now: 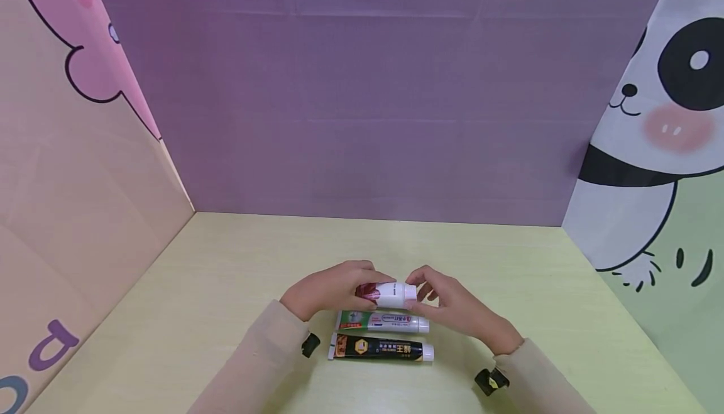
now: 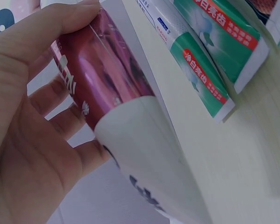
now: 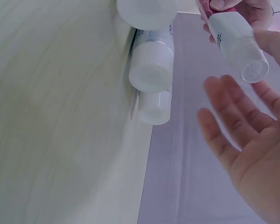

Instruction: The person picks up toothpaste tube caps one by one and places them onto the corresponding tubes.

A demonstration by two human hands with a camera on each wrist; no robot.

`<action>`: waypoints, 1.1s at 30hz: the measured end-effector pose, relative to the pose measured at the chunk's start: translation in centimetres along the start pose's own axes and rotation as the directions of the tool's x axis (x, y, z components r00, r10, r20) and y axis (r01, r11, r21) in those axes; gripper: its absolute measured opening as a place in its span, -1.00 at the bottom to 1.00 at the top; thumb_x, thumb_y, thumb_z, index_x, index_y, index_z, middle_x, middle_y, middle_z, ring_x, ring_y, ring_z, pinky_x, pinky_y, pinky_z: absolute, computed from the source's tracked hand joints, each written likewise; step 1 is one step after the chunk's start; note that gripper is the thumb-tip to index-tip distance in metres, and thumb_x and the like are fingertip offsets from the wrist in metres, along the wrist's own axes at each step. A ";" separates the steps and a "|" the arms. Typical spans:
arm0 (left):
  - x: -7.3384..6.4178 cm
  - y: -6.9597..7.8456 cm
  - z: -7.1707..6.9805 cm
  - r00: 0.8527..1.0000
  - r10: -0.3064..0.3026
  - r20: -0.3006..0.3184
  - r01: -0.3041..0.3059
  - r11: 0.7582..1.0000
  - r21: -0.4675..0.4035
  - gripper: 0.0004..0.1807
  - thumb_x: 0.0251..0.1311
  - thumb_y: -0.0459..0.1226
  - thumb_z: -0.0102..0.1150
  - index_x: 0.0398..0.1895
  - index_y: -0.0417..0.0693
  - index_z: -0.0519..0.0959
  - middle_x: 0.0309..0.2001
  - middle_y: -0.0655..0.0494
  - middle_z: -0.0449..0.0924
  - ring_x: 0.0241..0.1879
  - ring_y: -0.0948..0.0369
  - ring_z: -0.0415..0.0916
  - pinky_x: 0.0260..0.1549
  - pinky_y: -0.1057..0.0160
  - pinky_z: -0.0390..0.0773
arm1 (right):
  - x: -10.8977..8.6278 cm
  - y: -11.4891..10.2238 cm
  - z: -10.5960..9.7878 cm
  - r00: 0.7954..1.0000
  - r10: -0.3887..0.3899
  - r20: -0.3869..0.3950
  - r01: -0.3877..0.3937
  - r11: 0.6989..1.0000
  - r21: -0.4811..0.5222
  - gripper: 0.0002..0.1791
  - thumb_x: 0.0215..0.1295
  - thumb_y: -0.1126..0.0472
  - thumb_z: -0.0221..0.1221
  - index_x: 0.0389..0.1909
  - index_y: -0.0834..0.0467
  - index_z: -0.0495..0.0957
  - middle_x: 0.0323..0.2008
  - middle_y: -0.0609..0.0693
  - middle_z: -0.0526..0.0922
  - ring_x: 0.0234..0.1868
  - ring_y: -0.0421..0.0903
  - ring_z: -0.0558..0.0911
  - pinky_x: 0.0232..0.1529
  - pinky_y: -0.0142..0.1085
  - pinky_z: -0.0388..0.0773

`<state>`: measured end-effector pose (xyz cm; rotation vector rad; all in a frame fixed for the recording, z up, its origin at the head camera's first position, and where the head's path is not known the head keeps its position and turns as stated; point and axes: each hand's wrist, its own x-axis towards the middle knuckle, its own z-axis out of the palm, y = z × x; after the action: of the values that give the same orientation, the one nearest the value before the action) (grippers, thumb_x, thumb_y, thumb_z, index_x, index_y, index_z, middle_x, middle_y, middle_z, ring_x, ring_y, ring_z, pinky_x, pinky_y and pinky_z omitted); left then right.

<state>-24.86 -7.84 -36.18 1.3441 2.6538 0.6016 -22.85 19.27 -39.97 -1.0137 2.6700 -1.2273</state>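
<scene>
My left hand grips the dark red end of a red and white tube, raised above the table with its white cap to the right. The thumb and fingers lie on its sides. My right hand is at the cap end, its fingers loosely spread; in the right wrist view its thumb is close to the cap, and contact is unclear. Below lie a green and white toothpaste tube and a black tube. The left wrist view shows another, smaller green toothpaste tube.
The pale wooden table meets a purple back panel. Side panels carry a pink cartoon figure on the left and a panda on the right. Three white caps line up at the tubes' right ends.
</scene>
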 end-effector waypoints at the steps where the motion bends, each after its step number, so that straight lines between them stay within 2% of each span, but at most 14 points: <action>1: 0.0 0.0 0.0 1.000 0.000 0.000 0.000 1.000 -0.002 -0.48 0.22 -0.27 0.38 0.28 0.02 0.57 -0.20 0.20 0.50 -0.28 0.30 0.38 -0.30 0.40 0.49 | 0.0 0.0 0.0 1.000 -0.018 -0.003 0.018 1.000 0.004 -0.64 0.35 0.00 0.29 0.06 -0.01 0.44 -0.12 -0.17 0.58 -0.16 -0.16 0.59 -0.20 -0.21 0.59; 6: 0.0 0.1 -0.1 1.000 0.001 0.001 -0.001 1.000 -0.004 -0.47 0.22 -0.28 0.38 0.28 0.03 0.57 -0.20 0.21 0.50 -0.29 0.29 0.38 -0.31 0.40 0.49 | 0.1 0.1 0.1 0.994 -0.105 -0.028 0.106 0.994 0.003 -0.63 0.27 0.21 0.36 0.01 0.06 0.43 -0.10 -0.13 0.56 -0.17 -0.17 0.60 -0.14 -0.12 0.61; 10: 0.0 0.1 -0.1 1.000 0.006 -0.001 -0.006 1.000 -0.006 -0.47 0.21 -0.29 0.38 0.28 0.03 0.57 -0.21 0.21 0.49 -0.29 0.29 0.38 -0.32 0.39 0.49 | 0.1 0.1 0.1 0.993 -0.117 -0.029 0.117 0.993 -0.017 -0.68 0.31 0.24 0.32 0.00 0.09 0.44 -0.15 -0.14 0.58 -0.21 -0.19 0.59 -0.18 -0.18 0.61; 16: 0.1 0.1 0.0 1.000 0.008 0.005 -0.008 1.000 -0.003 -0.48 0.23 -0.28 0.37 0.28 0.03 0.57 -0.21 0.22 0.49 -0.28 0.29 0.37 -0.31 0.39 0.49 | -0.2 -0.1 0.1 1.000 -0.027 0.016 0.028 0.999 -0.027 -0.75 0.45 0.05 0.18 -0.02 0.10 0.47 -0.26 -0.18 0.61 -0.26 -0.21 0.57 -0.25 -0.30 0.54; 20: 0.1 0.2 0.0 1.000 0.011 0.001 -0.011 1.000 0.003 -0.49 0.23 -0.28 0.37 0.28 0.05 0.57 -0.21 0.23 0.49 -0.28 0.29 0.36 -0.31 0.39 0.48 | -0.2 -0.2 0.1 0.999 0.031 0.045 -0.030 0.999 -0.026 -0.75 0.53 -0.01 0.06 -0.09 0.11 0.49 -0.30 -0.13 0.62 -0.29 -0.21 0.55 -0.25 -0.30 0.50; 24: 0.2 0.2 0.1 1.000 0.016 0.004 -0.016 1.000 0.011 -0.48 0.23 -0.27 0.37 0.28 0.05 0.57 -0.20 0.23 0.48 -0.29 0.30 0.35 -0.31 0.40 0.47 | -0.2 -0.1 0.2 0.997 0.051 0.055 -0.048 0.998 -0.046 -0.72 0.59 0.00 -0.05 -0.20 0.08 0.51 -0.40 -0.09 0.61 -0.37 -0.20 0.53 -0.30 -0.29 0.46; 28: 0.2 0.3 0.2 1.000 0.021 0.001 -0.021 0.999 0.027 -0.49 0.24 -0.26 0.37 0.28 0.05 0.57 -0.19 0.22 0.49 -0.28 0.30 0.35 -0.30 0.40 0.47 | 0.0 0.0 0.3 0.998 0.049 0.046 -0.045 0.995 -0.091 -0.66 0.62 0.00 -0.11 -0.29 0.05 0.53 -0.49 -0.15 0.59 -0.47 -0.25 0.47 -0.38 -0.31 0.43; 33: 0.2 0.2 0.3 0.999 0.042 -0.023 -0.041 0.998 0.055 -0.50 0.25 -0.26 0.36 0.28 0.04 0.57 -0.20 0.22 0.49 -0.27 0.30 0.35 -0.29 0.41 0.46 | 0.1 0.1 0.5 0.997 0.069 0.031 -0.066 0.993 -0.094 -0.52 0.63 -0.03 -0.16 -0.39 0.11 0.56 -0.58 -0.20 0.55 -0.55 -0.26 0.41 -0.43 -0.32 0.39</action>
<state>-24.73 -7.48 -36.32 1.4188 2.6863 0.5581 -22.85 18.92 -40.36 -0.9376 2.7332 -1.0732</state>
